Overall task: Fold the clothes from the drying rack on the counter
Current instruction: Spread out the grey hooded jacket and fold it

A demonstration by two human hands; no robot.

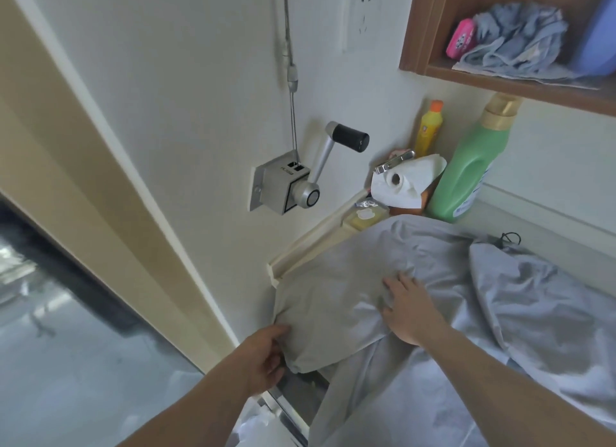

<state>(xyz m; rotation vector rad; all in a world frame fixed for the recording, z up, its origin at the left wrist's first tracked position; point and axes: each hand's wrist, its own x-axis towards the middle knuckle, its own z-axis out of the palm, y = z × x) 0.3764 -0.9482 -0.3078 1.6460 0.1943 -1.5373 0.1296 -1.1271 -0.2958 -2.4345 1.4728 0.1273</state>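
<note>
A pale grey garment (376, 266) lies spread and creased over the counter (520, 213), its left part hanging past the counter's left end. My left hand (263, 360) grips the hanging lower-left corner of the garment, thumb on the cloth's face. My right hand (405, 310) lies flat on the middle of the garment with fingers spread, pressing it down. A second bunch of the same grey cloth (533, 300) rises in folds to the right. The drying rack is out of view.
A green detergent bottle (470, 166), a yellow bottle (428, 130) and a roll of white paper (406, 180) stand in the back corner. On the wall hangs a metal crank winch (300, 183) with a cable. A wooden shelf (520, 83) holds a blue cloth above.
</note>
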